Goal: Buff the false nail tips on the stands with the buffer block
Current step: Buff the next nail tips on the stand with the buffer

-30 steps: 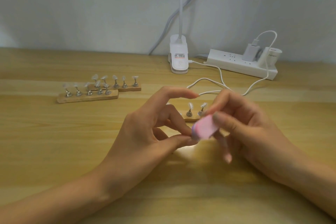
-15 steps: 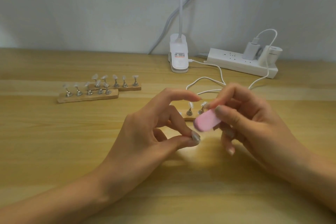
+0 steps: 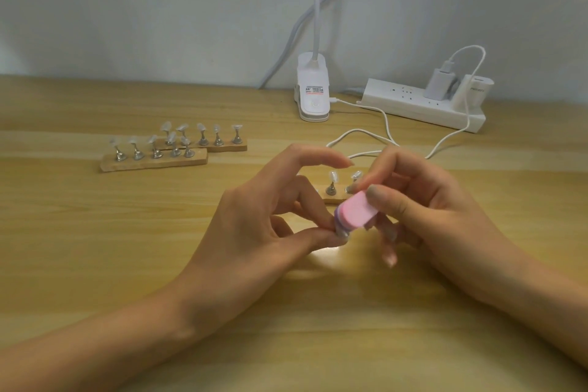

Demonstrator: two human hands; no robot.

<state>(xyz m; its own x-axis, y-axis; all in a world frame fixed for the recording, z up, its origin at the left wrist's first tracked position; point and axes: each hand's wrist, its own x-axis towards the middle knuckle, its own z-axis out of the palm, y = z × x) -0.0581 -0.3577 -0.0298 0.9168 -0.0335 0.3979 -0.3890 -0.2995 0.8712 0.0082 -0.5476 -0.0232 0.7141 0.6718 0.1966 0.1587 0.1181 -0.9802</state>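
My right hand (image 3: 426, 213) grips a pink and purple buffer block (image 3: 354, 212) between thumb and fingers. The block's lower end lies against a small nail stand pinched between the thumb and middle finger of my left hand (image 3: 261, 232); that stand is almost hidden by the fingertips and the block. Behind my hands a short wooden base (image 3: 332, 199) carries two metal stands with clear nail tips (image 3: 332, 176). At the left, two longer wooden bases (image 3: 152, 162) each hold several stands with clear tips.
A white clip lamp (image 3: 313, 95) stands at the back of the wooden table (image 3: 95, 248). To its right lies a white power strip (image 3: 423, 105) with plugged chargers, and a white cable (image 3: 375, 137) loops just behind my hands.
My right hand drew the buffer block up and away from my left fingertips, then brought it back down onto the pinched stand. My left hand stayed in place.
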